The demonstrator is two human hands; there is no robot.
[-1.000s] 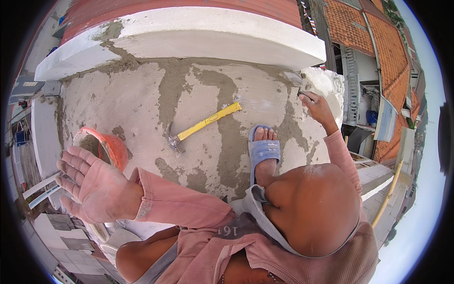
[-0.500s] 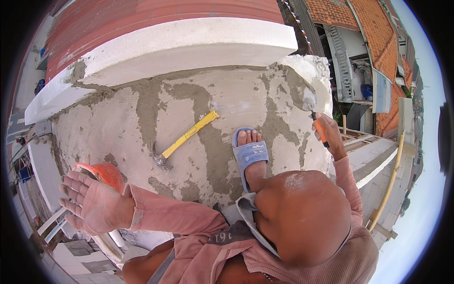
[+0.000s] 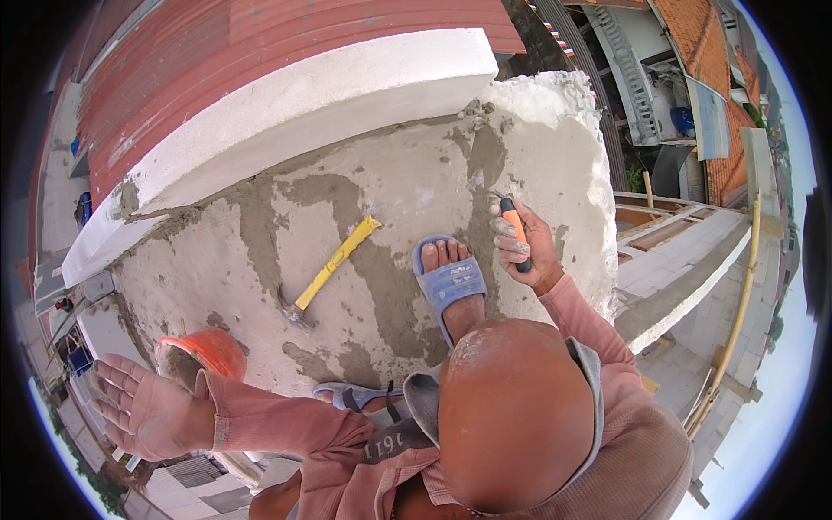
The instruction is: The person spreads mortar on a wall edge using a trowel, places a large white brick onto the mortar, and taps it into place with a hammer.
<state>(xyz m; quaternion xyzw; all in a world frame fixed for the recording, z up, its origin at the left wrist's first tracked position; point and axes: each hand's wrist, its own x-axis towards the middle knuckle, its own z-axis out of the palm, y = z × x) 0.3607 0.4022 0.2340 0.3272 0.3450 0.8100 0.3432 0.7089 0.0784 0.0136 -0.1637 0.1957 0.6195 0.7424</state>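
Observation:
My right hand (image 3: 541, 247) grips a trowel with an orange and black handle (image 3: 515, 224). Its blade end points away from me, over a strip of wet grey mortar (image 3: 487, 154), and is hard to make out against it. Out at the left, my left hand (image 3: 154, 414) is held palm up with fingers stretched and nothing in it. Just beyond that hand sits an orange bucket (image 3: 222, 350), partly hidden by my sleeve. A hammer with a yellow handle (image 3: 336, 260) lies on the slab (image 3: 407, 191) between my hands, touched by neither.
White blocks (image 3: 303, 108) form a low wall along the slab's far edge, with red roofing (image 3: 286, 35) beyond. At right the slab ends in a rough white edge (image 3: 604, 165) above lower roofs. My sandalled foot (image 3: 451, 282) rests near the hammer.
My right hand has drawn the trowel left and nearer to me, away from the white edge. My left hand stays open at the left. The whole view has shifted slightly, showing more of the bucket.

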